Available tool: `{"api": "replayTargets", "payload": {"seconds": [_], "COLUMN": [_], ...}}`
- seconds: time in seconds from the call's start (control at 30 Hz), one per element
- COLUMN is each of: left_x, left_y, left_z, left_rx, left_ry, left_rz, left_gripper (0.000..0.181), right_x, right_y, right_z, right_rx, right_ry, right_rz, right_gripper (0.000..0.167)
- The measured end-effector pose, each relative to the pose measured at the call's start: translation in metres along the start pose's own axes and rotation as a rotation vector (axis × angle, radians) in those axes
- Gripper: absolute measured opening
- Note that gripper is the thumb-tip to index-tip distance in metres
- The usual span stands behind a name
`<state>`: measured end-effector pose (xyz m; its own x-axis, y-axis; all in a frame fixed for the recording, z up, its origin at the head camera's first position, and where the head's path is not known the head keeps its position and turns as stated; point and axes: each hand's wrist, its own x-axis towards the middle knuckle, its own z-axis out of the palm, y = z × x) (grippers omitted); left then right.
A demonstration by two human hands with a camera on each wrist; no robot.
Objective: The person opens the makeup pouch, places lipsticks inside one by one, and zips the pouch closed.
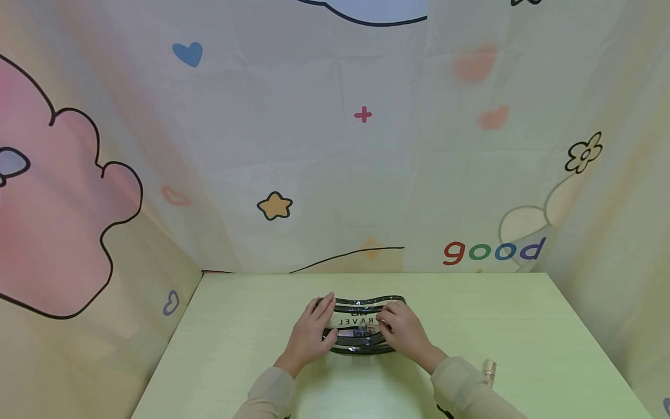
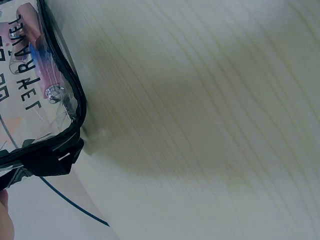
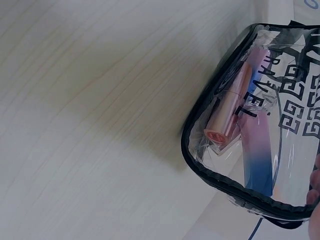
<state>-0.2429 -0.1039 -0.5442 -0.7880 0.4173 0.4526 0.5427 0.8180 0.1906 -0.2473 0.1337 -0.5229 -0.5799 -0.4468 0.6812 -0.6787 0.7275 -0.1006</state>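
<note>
A clear plastic toiletry bag (image 1: 361, 351) with black trim lies between both hands on the table, its black TRAVEL lettering showing mirrored in the head view. My left hand (image 1: 309, 337) rests on the bag's left end, fingers fairly straight and thumb at the near edge. At the other end, my right hand (image 1: 405, 331) pinches the upper black edge with curled fingers; whether it holds a zip pull is hidden. Through the plastic, the right wrist view shows a pink tube (image 3: 230, 110) and a pink-to-blue tube (image 3: 257, 152) inside.
A small gold-coloured cylinder, perhaps a lipstick tube (image 1: 489, 370), sits on the pale wood-grain table (image 1: 235, 326) beside the right sleeve. A printed curtain (image 1: 314, 145) hangs behind the table and at both sides.
</note>
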Motion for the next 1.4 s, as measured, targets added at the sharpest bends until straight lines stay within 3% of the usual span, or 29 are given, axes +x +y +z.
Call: {"api": "replayTargets", "payload": {"seconds": [0.33, 0.67, 1.03, 1.4], "left_x": [0.0, -0.001, 0.0, 0.0], "left_y": [0.001, 0.0, 0.001, 0.002], "left_z": [0.0, 0.001, 0.001, -0.002], "left_rx": [0.008, 0.001, -0.002, 0.008], "left_ry": [-0.008, -0.004, -0.011, -0.014], "left_rz": [-0.004, 0.0, -0.013, -0.01], "left_gripper": [0.061, 0.061, 0.062, 0.061], "right_x": [-0.002, -0.01, -0.025, -0.049], "right_y": [0.003, 0.012, 0.031, 0.052], "right_z": [-0.003, -0.011, -0.024, -0.028], "right_rx": [0.014, 0.032, 0.041, 0.0], "right_ry": [0.001, 0.061, 0.111, 0.122], "right_rz": [-0.015, -0.042, 0.03, 0.041], "right_gripper": [0.008, 0.007, 0.011, 0.015]}}
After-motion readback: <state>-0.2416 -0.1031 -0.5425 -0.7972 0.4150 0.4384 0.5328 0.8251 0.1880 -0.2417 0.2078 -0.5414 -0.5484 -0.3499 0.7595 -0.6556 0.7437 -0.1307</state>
